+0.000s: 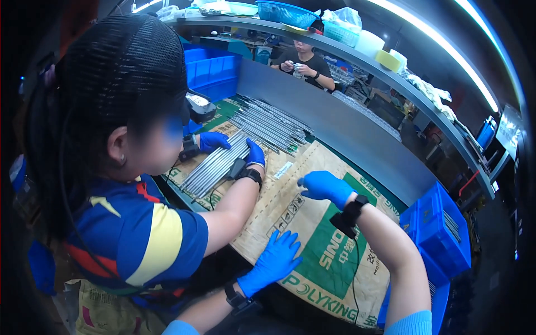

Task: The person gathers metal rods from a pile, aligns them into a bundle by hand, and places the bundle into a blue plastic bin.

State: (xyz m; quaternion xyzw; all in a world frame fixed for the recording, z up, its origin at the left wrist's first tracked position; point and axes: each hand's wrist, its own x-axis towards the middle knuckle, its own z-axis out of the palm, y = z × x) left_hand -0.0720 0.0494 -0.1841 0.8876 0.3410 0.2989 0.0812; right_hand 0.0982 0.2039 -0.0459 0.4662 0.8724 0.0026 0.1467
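Your L hand [274, 262], blue glove, lies flat w/ fingers spread, palm down, forearm coming up from the lower edge, while your R hand [325, 187], also gloved, hovers further out, fingers loosely curled & pointing left, black band at wrist.

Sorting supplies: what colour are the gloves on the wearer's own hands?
Blue, on both left hand and right hand; head view.

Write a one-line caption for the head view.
Blue-gloved left hand and right hand flat on a printed sack beside a co-worker sorting metal rods.
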